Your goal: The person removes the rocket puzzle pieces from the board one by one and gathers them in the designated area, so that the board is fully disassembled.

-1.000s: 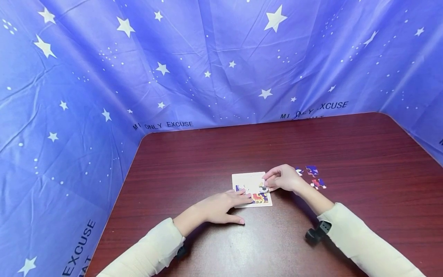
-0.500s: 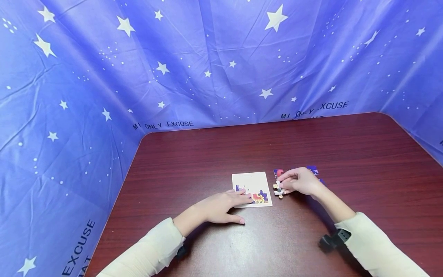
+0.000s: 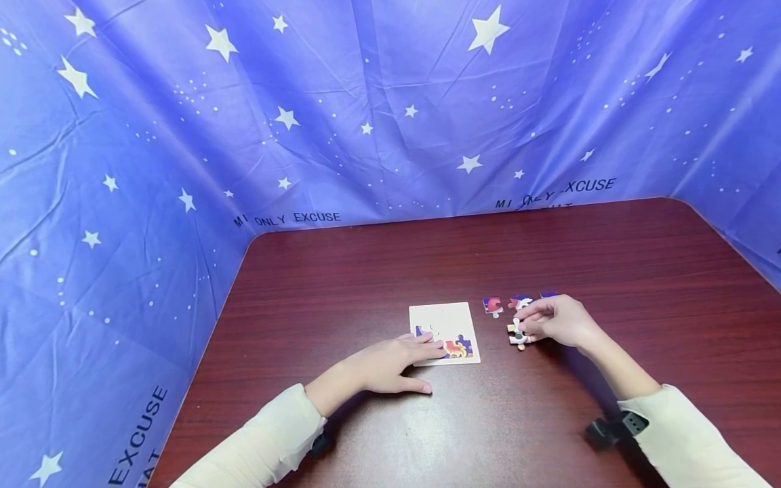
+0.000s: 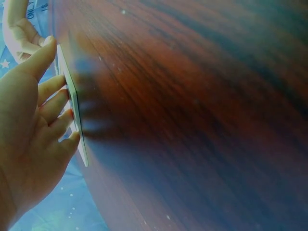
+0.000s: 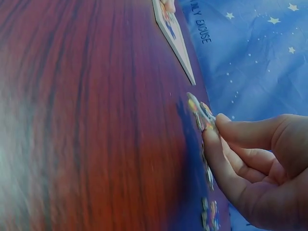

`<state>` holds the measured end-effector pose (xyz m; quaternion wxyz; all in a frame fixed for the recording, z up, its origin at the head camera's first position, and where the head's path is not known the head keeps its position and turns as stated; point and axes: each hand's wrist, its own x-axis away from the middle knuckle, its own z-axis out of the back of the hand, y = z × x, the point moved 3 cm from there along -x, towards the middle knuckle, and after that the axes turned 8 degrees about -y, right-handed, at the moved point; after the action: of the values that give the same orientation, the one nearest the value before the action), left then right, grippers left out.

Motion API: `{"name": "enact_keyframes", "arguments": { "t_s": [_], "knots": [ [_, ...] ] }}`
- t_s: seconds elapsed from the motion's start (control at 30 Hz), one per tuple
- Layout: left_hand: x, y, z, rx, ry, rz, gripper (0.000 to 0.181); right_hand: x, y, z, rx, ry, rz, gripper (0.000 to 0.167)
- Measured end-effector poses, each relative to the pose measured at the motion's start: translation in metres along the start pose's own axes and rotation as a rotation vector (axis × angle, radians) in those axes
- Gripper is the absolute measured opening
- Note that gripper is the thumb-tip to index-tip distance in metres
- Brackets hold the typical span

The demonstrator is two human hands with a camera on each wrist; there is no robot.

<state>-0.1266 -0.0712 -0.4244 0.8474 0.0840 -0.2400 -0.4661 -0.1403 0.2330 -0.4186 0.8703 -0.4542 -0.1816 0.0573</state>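
Observation:
A white puzzle tray point(image 3: 442, 317), with a few purple and orange pieces fitted along its near side, lies on the table. My left hand point(image 3: 390, 362) rests on the tray's near left part with its fingers stretched out, covering some of the picture. To the right of the tray, my right hand point(image 3: 564, 322) pinches a white puzzle piece point(image 3: 517, 335) between thumb and fingers. In the right wrist view that puzzle piece point(image 5: 204, 113) is seen edge-on, just above the table.
Loose pieces lie beyond the right hand: a red and purple puzzle piece point(image 3: 492, 305), a purple and white puzzle piece point(image 3: 521, 301) and a purple puzzle piece point(image 3: 549, 295), partly hidden. A starry blue curtain point(image 3: 390, 102) hangs behind the dark red table point(image 3: 342, 285).
The right hand has carried the white puzzle piece off the tray and away to the right, uncovering loose pieces there. My left hand has stayed put.

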Motion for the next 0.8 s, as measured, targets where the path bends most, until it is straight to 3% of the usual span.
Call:
{"name": "enact_keyframes", "arguments": {
  "t_s": [0.47,0.8],
  "knots": [
    [-0.001,-0.001,-0.001,-0.007,0.01,-0.014,0.062,0.003,0.006,0.025,0.19,0.101,-0.039,0.024],
    [0.0,0.0,0.0,0.008,0.0,0.013,0.062,0.001,0.007,0.024,0.269,0.122,-0.02,0.019]
  ]
}}
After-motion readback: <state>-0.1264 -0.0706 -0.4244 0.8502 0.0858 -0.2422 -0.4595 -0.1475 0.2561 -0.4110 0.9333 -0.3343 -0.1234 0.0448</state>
